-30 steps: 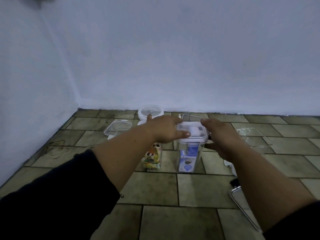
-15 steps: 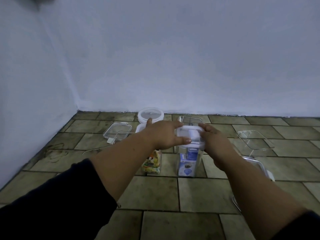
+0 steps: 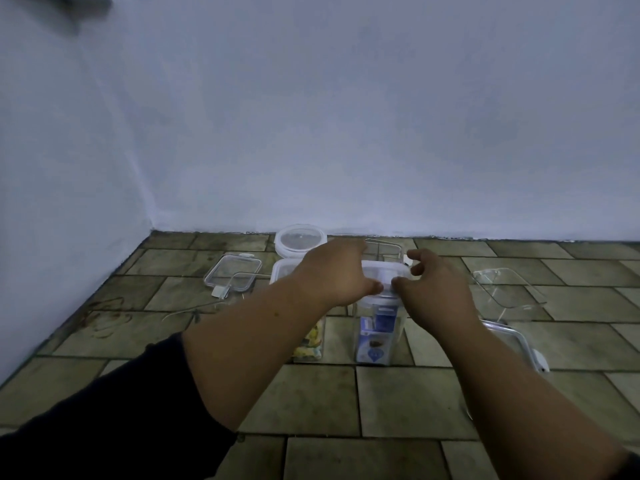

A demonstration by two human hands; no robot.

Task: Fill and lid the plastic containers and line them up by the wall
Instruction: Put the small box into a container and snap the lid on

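Observation:
A tall clear container [image 3: 377, 336] with blue packets inside stands on the tiled floor in the middle. A white-rimmed lid [image 3: 384, 271] sits on its top. My left hand [image 3: 337, 275] presses on the lid's left side, thumb at its front edge. My right hand [image 3: 434, 289] grips the lid's right front corner with its fingers curled. A second tall container [image 3: 311, 344] with yellow snack packets stands just left, mostly hidden by my left forearm.
By the wall stand a round white-lidded tub [image 3: 300, 239] and an open clear box [image 3: 384, 249]. A flat square lid [image 3: 232, 273] lies at the left, an empty clear tub [image 3: 507, 294] at the right, and another lid [image 3: 512, 341] behind my right forearm.
The view tilted so the floor sits lower in frame. My right hand shifted from the lid's right side to its front right corner. My left hand stayed on the lid.

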